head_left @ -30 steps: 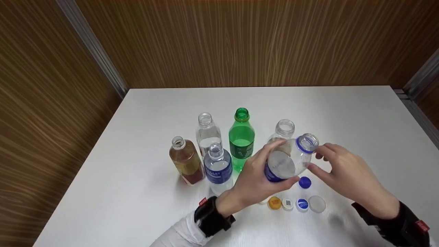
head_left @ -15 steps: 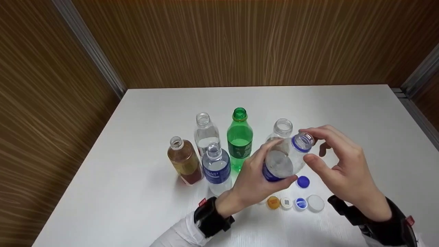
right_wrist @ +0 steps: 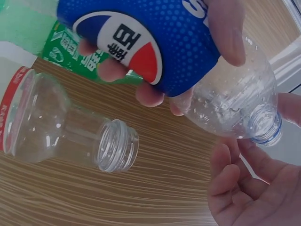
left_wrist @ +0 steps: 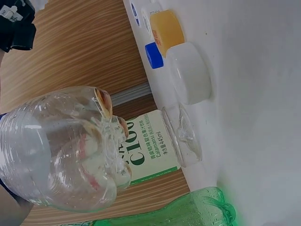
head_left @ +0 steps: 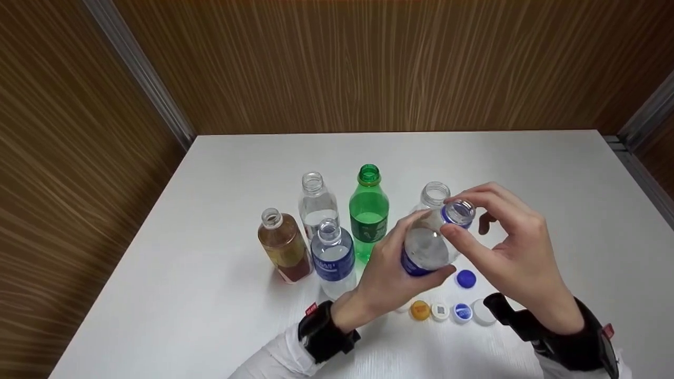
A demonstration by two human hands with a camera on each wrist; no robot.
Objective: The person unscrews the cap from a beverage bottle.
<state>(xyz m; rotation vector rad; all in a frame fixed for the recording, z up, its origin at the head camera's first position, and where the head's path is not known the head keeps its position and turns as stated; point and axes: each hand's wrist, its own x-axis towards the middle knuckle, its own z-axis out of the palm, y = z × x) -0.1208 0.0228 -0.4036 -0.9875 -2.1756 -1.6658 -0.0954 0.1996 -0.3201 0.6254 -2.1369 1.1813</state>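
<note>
My left hand (head_left: 387, 276) grips a clear plastic soda bottle (head_left: 426, 247) by its blue label (right_wrist: 136, 42). It holds the bottle tilted above the table, mouth to the right. The mouth is uncapped, and a blue ring (right_wrist: 270, 137) circles the neck. At that ring, the thumb and fingers of my right hand (head_left: 518, 247) pinch the neck from both sides, as the right wrist view shows. The right palm stays apart from the bottle body. A loose blue cap (head_left: 466, 279) lies on the table below the held bottle.
A green bottle (head_left: 369, 208), a brown drink bottle (head_left: 284, 245), a clear bottle (head_left: 318, 202) and a blue-labelled bottle (head_left: 334, 258) stand uncapped at left. Another clear bottle (head_left: 435, 193) stands behind the held one. Nearer lie an orange cap (head_left: 420, 310) and several pale caps.
My right hand has moved left and up, from beside the neck to thumb and fingers around it. My left hand still holds the bottle, its neck now slightly further left.
</note>
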